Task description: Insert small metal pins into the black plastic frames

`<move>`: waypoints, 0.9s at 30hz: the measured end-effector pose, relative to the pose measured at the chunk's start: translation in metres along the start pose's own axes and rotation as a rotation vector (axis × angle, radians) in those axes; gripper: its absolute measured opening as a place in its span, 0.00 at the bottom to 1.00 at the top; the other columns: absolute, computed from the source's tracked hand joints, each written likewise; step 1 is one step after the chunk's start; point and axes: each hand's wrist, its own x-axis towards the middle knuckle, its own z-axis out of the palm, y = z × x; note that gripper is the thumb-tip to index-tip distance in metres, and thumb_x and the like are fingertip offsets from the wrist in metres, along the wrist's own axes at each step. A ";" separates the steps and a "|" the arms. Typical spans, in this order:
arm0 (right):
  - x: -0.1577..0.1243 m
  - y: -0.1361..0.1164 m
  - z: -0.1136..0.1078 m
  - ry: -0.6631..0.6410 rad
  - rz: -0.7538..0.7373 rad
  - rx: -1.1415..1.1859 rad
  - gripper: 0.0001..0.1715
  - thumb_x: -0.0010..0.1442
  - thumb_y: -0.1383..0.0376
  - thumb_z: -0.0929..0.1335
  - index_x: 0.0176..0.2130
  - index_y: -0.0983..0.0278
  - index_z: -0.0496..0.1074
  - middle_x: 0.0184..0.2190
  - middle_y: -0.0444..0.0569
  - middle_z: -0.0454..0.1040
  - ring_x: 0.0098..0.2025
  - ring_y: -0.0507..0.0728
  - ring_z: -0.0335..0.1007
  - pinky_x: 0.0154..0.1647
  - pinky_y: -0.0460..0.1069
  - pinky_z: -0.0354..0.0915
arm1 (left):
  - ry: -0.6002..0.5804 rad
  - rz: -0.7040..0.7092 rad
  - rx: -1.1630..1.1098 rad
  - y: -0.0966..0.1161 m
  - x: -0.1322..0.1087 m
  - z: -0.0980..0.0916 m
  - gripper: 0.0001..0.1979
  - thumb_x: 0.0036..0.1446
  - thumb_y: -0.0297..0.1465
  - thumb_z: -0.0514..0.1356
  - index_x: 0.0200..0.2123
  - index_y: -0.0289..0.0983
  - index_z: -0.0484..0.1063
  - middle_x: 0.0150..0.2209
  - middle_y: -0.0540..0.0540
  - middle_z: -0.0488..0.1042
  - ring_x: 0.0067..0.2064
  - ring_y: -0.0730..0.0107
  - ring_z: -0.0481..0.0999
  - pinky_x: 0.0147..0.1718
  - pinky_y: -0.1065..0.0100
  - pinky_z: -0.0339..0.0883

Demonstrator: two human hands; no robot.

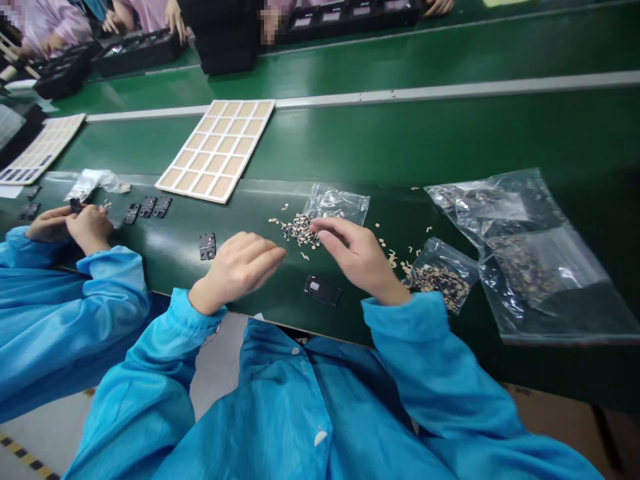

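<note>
My right hand (pixel 357 257) is at the near right side of a loose pile of tiny black and tan parts (pixel 300 230). Its thumb and forefinger are apart, with nothing visible between them. Left of the pile, my left hand (pixel 243 267) hovers palm down, fingers stretched and slightly blurred; I see nothing in it, though its underside is hidden. Between and below the hands lies a flat black plastic piece (pixel 323 291) with a small white patch. Another black piece (pixel 207 246) rests beyond my left wrist.
A crumpled clear bag (pixel 337 203) lies behind the pile. To the right are a small bag of parts (pixel 443 280) and a large clear bag (pixel 540 267). A white gridded tray (pixel 217 150) lies farther back. At left, a co-worker's hands (pixel 90 227) hold a black piece.
</note>
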 end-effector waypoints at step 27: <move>-0.071 -0.051 -0.012 0.176 -0.472 -0.208 0.06 0.59 0.72 0.68 0.35 0.63 0.75 0.28 0.47 0.80 0.29 0.54 0.77 0.30 0.48 0.71 | -0.002 0.028 -0.398 0.058 0.010 -0.025 0.04 0.62 0.26 0.57 0.39 0.33 0.71 0.31 0.44 0.80 0.31 0.70 0.79 0.29 0.69 0.72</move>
